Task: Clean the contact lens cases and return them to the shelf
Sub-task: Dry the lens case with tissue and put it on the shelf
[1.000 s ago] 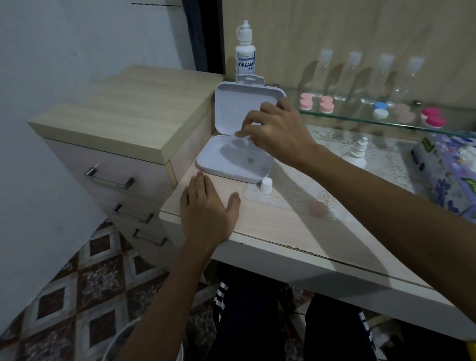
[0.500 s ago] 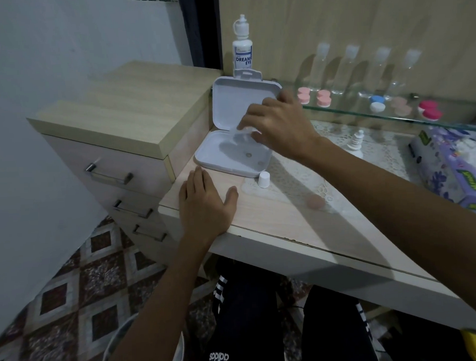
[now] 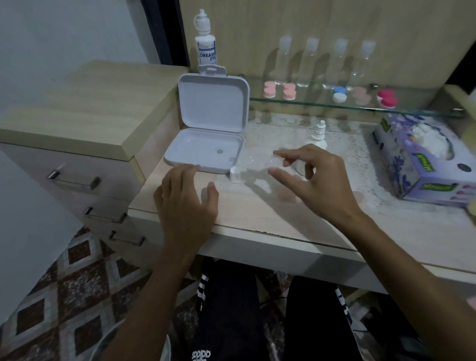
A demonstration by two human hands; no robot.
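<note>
White plastic hinged box [image 3: 210, 132] stands open beyond the fingers [image 3: 182, 173] of the left hand [image 3: 186, 201], which lies flat and spread on the counter [image 3: 260, 215]. The right hand [image 3: 318, 182] has left that box and now hovers right of it, fingers loosely curled, gripping nothing. Pink, blue-and-white and red round lens cases [image 3: 289, 90] sit on the glass shelf [image 3: 364, 104] beyond the fingers. A white dropper bottle [image 3: 206, 45] reads "DREAM EYE"; black trousers [image 3: 226, 317] read "adidas".

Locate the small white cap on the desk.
Head view, centre: the small white cap stands on the desk, just off the open white box's near right corner, between both hands.
</note>
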